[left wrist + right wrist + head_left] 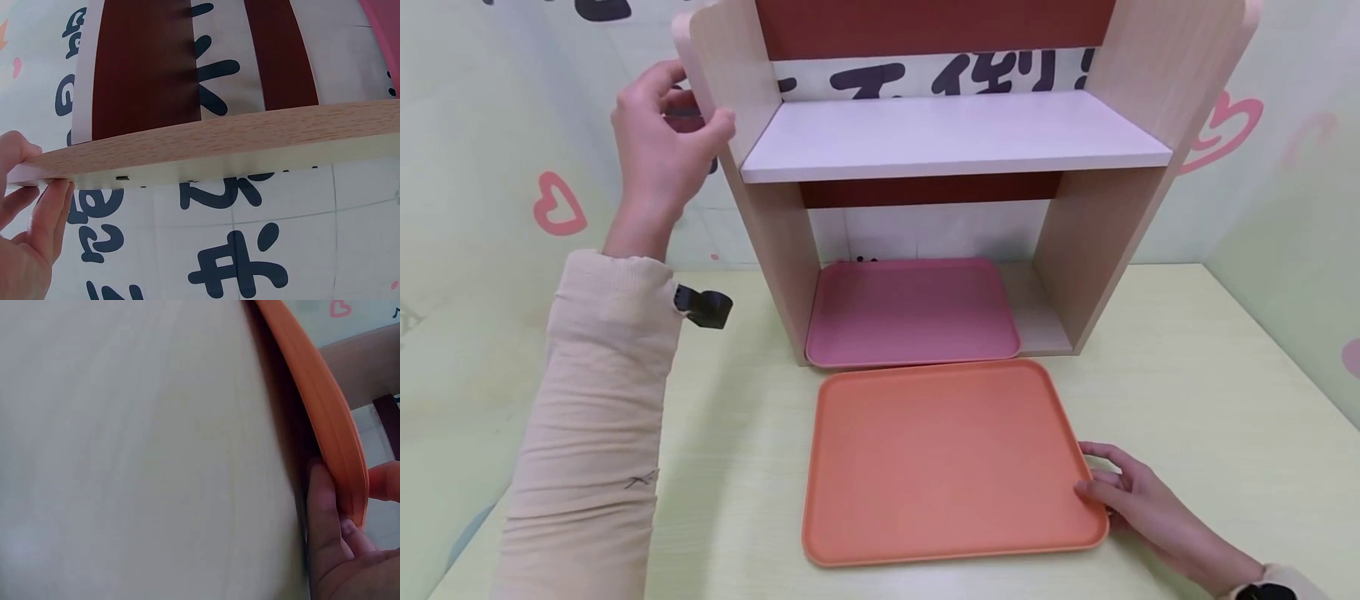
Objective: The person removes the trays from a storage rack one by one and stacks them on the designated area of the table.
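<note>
Pinching the orange tray (951, 462) is the right grip (1142, 502); the left grip (658, 137) apparently pinches the bookshelf (955, 135).

Orange tray (943, 467) before wooden shelf (958, 137)

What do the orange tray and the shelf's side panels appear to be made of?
Orange tray: probably molded plastic, matte, given its even color, rounded corners and raised rim.
Side panels: wood or wood-look laminate, smooth; grain streaks show, but solid timber can't be confirmed.
</note>
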A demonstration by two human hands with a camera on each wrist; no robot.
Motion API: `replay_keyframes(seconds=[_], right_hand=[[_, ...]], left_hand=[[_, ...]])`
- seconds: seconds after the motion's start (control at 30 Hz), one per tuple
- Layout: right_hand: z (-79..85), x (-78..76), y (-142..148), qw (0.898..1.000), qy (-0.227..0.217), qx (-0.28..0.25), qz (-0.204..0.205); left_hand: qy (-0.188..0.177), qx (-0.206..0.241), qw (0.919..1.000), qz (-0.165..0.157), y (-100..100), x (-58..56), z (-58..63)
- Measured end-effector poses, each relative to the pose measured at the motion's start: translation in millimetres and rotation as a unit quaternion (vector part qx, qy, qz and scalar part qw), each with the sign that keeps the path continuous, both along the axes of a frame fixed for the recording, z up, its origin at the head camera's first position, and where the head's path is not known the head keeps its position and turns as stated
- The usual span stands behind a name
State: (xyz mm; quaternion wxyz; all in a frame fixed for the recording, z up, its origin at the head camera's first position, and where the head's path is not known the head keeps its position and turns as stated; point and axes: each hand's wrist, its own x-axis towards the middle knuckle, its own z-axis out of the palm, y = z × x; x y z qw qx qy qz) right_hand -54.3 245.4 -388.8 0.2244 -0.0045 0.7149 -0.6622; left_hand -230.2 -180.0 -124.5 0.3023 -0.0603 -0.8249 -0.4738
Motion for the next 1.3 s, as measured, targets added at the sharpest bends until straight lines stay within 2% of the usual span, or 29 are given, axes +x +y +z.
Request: replay_keyframes(seconds=[0.13, 0.27, 0.5, 0.67, 0.8, 1.3], right_hand=[[2.0, -3.3, 2, 0.998, 0.039, 0.048, 0.015], [3.2, -6.5, 3, 0.995, 0.073, 0.064, 0.038], [6.7, -7.9, 1, 0.991, 0.087, 0.093, 0.044], [8.5, -10.1, 0, 0.985, 0.122, 0.098, 0.065], [9.5, -12.6, -2, 0.984, 0.123, 0.099, 0.079], [13.7, -18.6, 0, 0.982, 0.126, 0.111, 0.091]], left_hand=[[0.003, -0.005, 1.0000, 0.002, 0, -0.2, -0.7], [0.005, -0.006, 1.0000, 0.003, 0, 0.0, -1.2], [0.004, 0.000, 1.0000, 0.005, -1, 0.5, -1.3], [0.004, 0.001, 1.0000, 0.004, -1, 0.3, -1.5], [0.004, 0.001, 1.0000, 0.003, 0, -0.1, -1.2], [-0.005, -0.005, 1.0000, 0.001, 0, -1.0, 0.0]])
